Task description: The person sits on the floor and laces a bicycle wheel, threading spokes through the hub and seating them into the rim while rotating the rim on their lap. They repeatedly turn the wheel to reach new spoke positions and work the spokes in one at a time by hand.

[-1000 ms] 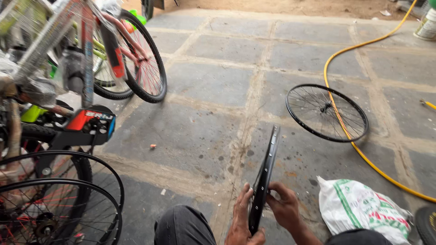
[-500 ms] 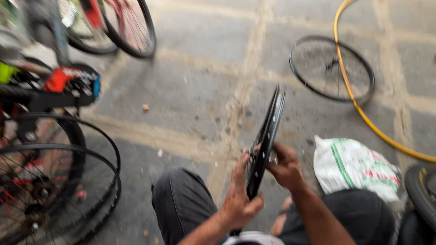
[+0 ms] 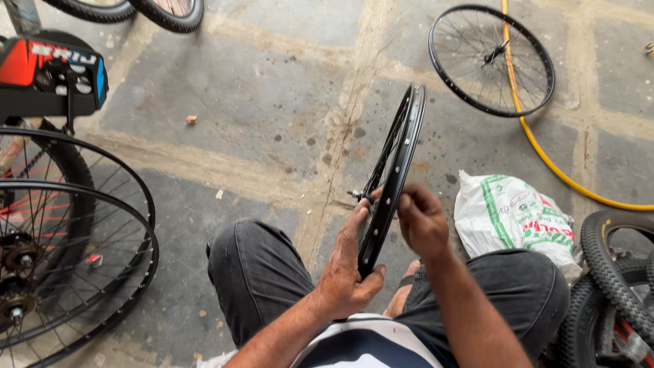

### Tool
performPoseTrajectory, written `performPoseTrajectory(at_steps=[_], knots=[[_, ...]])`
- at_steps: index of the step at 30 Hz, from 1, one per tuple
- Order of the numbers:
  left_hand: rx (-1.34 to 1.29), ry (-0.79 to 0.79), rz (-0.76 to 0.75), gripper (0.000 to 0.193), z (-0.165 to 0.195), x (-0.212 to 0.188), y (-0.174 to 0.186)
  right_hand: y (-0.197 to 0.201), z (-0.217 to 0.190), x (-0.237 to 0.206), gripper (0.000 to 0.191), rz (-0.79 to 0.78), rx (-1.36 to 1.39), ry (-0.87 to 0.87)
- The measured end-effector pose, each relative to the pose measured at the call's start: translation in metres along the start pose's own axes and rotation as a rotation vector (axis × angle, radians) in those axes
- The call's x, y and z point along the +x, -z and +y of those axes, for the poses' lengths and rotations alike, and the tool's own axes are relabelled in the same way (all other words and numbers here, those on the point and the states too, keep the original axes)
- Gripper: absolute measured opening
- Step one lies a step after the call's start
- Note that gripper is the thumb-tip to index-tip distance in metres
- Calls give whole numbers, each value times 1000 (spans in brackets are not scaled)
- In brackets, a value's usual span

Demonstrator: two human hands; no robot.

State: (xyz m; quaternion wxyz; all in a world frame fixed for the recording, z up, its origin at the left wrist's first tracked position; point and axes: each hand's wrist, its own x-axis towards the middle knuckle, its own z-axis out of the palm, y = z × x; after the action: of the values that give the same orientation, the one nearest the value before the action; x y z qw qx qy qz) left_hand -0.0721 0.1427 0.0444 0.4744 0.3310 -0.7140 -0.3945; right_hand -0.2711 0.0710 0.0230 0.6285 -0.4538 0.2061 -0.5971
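A bare black bicycle wheel rim (image 3: 402, 146) with thin spokes stands upright on edge between my knees, seen almost edge-on. My left hand (image 3: 349, 269) grips its near lower part, thumb hooked over the rim, fingers up by the axle end (image 3: 359, 196). My right hand (image 3: 422, 221) pinches the rim's outer edge from the right side, a little higher. I sit with both knees in dark trousers (image 3: 255, 272) spread on a stone floor.
A second spoked rim (image 3: 490, 60) lies flat on the paving at the back right, across a yellow hose (image 3: 545, 160). A white printed sack (image 3: 514, 218) lies right of me. Tyres (image 3: 616, 286) sit far right; bicycle wheels (image 3: 68, 252) and a bike frame crowd the left.
The view has tilted down and closer, so my knees and arms now show. Both hands stay on the upright rim, the right one now higher on its edge.
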Motion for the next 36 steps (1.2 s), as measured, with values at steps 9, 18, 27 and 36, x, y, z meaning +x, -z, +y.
performPoseTrajectory(at_steps=[9, 18, 27, 36], knots=[[-14, -25, -76, 85, -18, -49, 1, 25, 3, 14, 22, 99, 177, -18], [-84, 530, -225, 86, 33, 31, 6, 42, -38, 71, 19, 223, 169, -113], [30, -94, -95, 90, 15, 17, 7, 40, -21, 40, 13, 468, 186, 175], [-7, 131, -132, 97, 3, 41, 3, 18, 23, -38, 15, 338, -301, 119]])
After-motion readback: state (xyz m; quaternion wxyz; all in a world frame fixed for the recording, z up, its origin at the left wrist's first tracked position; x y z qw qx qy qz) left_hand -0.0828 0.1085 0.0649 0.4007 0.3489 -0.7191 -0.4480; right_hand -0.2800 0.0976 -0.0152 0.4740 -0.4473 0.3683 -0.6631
